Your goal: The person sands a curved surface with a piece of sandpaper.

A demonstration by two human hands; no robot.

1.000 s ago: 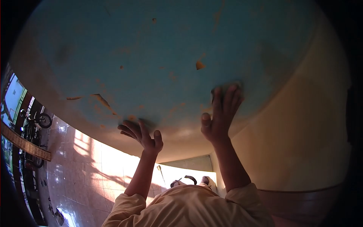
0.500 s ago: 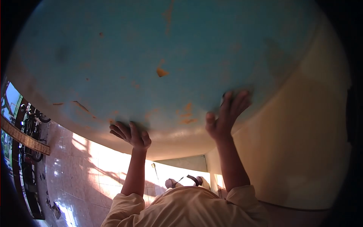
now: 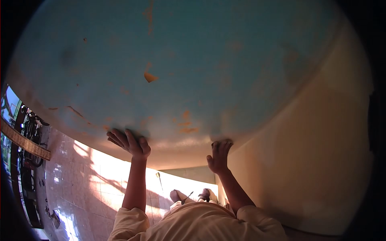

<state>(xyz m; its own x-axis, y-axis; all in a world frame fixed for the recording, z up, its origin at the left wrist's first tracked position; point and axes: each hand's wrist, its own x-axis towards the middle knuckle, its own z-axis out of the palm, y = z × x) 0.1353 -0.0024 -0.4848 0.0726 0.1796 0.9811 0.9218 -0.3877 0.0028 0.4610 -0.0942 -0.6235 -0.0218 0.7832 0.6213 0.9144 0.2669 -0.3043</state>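
Note:
A large blue-green painted wall [image 3: 193, 60] fills the upper view, with orange-brown chips and scratches in its paint and a paler strip along the bottom. My left hand [image 3: 130, 143] rests against its lower part, fingers stretched out and thumb apart, holding nothing. Further right, my right hand [image 3: 219, 156] is lower on the wall, its fingers pointing up with the tips at the surface and its thumb apart. Nothing shows in it either. One larger chipped patch [image 3: 150, 77] lies above and between the hands.
A beige wall [image 3: 305, 152] stands close on my right. Sunlit floor tiles [image 3: 76, 176] stretch to the left. Bicycles or motorbikes [image 3: 30, 136], not clear in detail, stand at the far left behind a tan strip [image 3: 26, 142]. My feet [image 3: 175, 196] show below me.
My right hand has come down the wall and inward, towards the left hand. My left hand keeps about the same place on the wall, while the view has shifted slightly.

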